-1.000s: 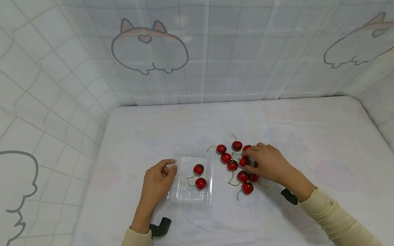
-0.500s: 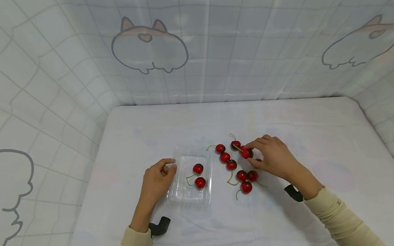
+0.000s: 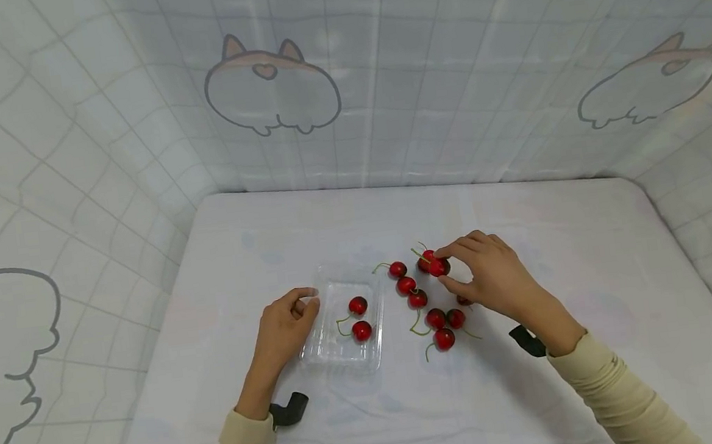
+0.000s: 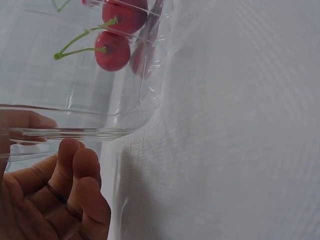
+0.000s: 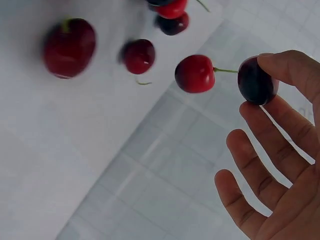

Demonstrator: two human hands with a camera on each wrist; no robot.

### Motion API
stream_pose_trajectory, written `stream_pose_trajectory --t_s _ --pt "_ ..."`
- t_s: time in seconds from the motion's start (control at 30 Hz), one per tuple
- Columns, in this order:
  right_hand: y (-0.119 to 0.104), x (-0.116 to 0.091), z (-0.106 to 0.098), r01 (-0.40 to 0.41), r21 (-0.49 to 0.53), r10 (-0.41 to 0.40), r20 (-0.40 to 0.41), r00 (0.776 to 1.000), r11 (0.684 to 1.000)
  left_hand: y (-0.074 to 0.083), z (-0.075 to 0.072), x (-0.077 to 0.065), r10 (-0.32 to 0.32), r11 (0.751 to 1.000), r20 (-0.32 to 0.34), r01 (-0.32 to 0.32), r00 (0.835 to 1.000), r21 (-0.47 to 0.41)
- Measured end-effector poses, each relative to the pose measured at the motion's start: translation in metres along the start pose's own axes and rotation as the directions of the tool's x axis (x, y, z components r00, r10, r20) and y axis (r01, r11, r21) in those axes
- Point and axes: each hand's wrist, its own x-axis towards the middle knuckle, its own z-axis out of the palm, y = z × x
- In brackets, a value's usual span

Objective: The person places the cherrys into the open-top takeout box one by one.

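My right hand (image 3: pixel 492 272) pinches a cherry (image 5: pixel 257 81) between thumb and fingertips, the other fingers spread. A second cherry (image 5: pixel 195 74) hangs beside it, joined by a green stem. On the left, my left hand (image 3: pixel 285 327) holds the side of a clear plastic container (image 3: pixel 340 361). One of its digits shows through the plastic in the left wrist view, the other fingers (image 4: pixel 90 195) curled outside the wall. Inside the container lie two cherries (image 3: pixel 361 331) with joined stems. Several loose cherries (image 3: pixel 444 338) lie between the container and my right hand.
A white cloth (image 3: pixel 552 405) covers the table. Behind it and at both sides stand white gridded curtains (image 3: pixel 422 110) with cartoon animal outlines. Black wrist mounts (image 3: pixel 291 409) show at both wrists.
My right hand has lifted a pair of cherries out of the pile's right side and moved them up and slightly left. My left hand and the container have stayed put.
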Motion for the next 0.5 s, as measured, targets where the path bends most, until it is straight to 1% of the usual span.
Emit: stream_pose_trajectory --t_s 0.27,0.5 --pt "-0.014 0.011 -0.008 0.037 0.020 -0.036 -0.022 0.999 0.999 -0.001 0.001 0.000 -0.006 1.000 0.005 0.006 1.000 -0.001" --pt "-0.030 0.024 -0.011 0.096 0.028 -0.095 -0.023 0.995 0.995 0.001 0.001 -0.001 -0.010 1.000 -0.004 0.010 1.000 -0.003"
